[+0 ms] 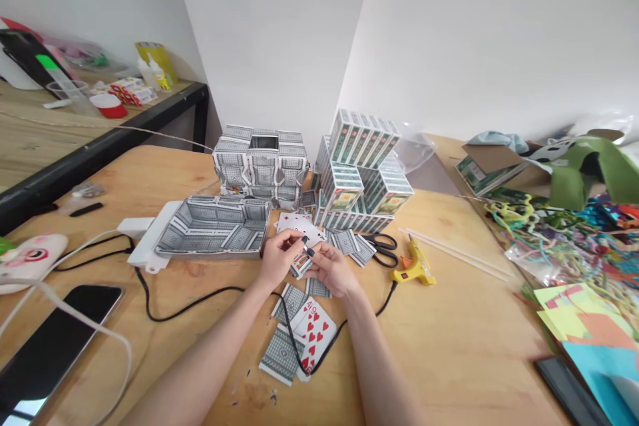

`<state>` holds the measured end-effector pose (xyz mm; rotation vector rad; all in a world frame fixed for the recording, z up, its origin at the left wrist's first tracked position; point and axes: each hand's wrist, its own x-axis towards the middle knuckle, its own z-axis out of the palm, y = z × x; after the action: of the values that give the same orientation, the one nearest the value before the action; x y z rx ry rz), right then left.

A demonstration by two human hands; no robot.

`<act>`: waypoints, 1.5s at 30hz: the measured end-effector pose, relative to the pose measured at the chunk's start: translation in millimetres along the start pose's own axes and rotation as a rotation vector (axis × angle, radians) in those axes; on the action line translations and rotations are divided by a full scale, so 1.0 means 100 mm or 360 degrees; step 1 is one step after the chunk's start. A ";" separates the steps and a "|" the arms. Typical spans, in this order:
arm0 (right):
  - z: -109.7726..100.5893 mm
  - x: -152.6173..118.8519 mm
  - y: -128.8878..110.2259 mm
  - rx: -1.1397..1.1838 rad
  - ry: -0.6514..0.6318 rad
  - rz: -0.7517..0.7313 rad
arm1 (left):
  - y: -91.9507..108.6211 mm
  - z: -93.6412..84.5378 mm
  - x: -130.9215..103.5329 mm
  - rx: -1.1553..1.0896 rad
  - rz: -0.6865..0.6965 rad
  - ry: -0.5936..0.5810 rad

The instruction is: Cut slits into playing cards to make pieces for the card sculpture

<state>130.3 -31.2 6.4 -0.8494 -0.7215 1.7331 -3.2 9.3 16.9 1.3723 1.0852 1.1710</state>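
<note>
My left hand (279, 256) and my right hand (333, 269) meet above the middle of the table, fingertips nearly touching. Both are closed in a pinch on a playing card (299, 265), which the fingers partly cover. Beneath and around them lie loose playing cards (282, 353), some face down, with a nine of hearts (315, 329) face up. Behind my left hand sits an open tray-like box made of cards (172, 243). A larger block built from cards (264, 170), with a square opening on top, stands farther back.
Stacked card packs (344, 190) stand at the back. Black-handled scissors (383, 249) and a yellow glue gun (417, 266) lie to the right; its black cord (200, 303) crosses the cards. Clear glue sticks (454, 253), a power strip (150, 243), a tablet (60, 346) and craft scraps (564, 233) lie around.
</note>
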 end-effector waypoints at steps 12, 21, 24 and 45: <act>0.13 0.02 0.03 -0.0344 0.0255 -0.0324 | 0.00 0.06 -0.02 -0.0049 -0.0103 -0.0026; 0.16 0.03 0.10 -0.0567 0.0311 -0.0431 | -0.04 0.08 -0.02 -0.0327 -0.0339 0.0134; 0.17 0.03 0.09 -0.0555 0.0314 -0.0432 | -0.05 0.09 -0.01 -0.0542 -0.0495 0.0145; 0.18 0.00 0.03 -0.0452 0.0269 -0.0275 | -0.03 0.06 -0.03 0.0222 -0.0016 0.0148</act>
<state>114.1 -33.2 14.4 -1.0796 -0.9113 1.4060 2.6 5.8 13.8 1.4286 1.2582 1.1800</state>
